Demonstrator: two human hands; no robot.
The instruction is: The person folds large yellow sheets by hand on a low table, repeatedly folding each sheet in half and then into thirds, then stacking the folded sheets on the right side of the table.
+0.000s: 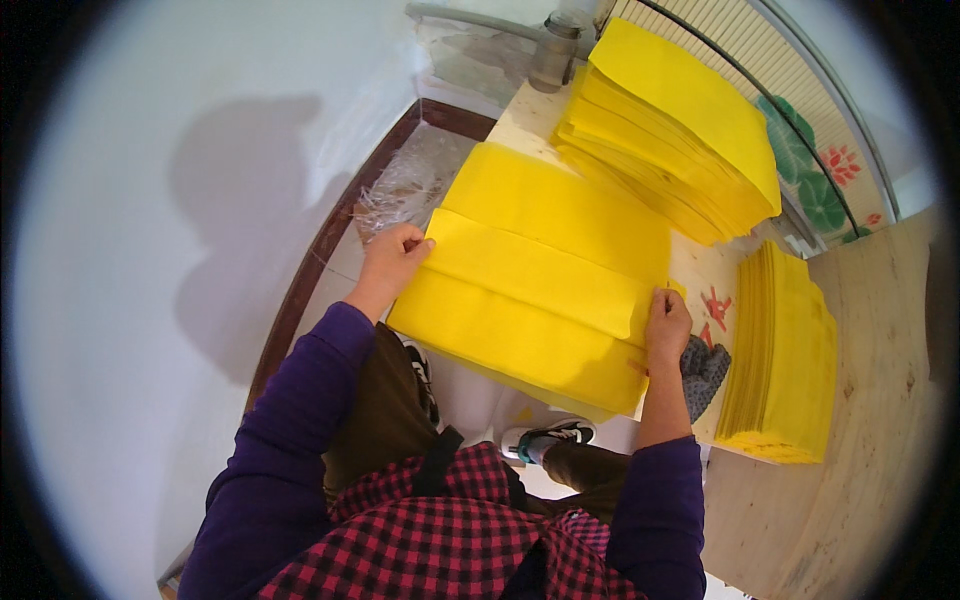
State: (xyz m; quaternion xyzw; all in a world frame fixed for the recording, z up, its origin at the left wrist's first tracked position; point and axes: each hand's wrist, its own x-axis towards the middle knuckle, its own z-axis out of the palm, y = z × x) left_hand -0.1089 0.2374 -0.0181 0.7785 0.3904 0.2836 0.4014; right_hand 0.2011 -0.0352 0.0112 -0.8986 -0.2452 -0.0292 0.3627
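Both hands at the ends of a fold in a large yellow sheet [545, 285] that lies on top of a stack at the near edge of the wooden table [860, 400]. Left hand [392, 255] pinches the folded edge at its left end, fingers curled over the crease. Right hand [667, 322] closes on the right end of the same crease, thumb side up; whether it pinches one layer or several is hard to tell at this angle.

The fold runs as a band across the sheet's middle, roughly parallel to the table's near edge.

Around it: a tall fanned pile of yellow sheets [675, 125] at the far side, a neat squared stack [785, 360] to the right, a grey glove [705, 370] just beside the right hand, a grey jar [555, 50] at the far corner.

To fold well, I judge: keep both pinches level, pull the crease taut between them, match the edges before pressing flat.
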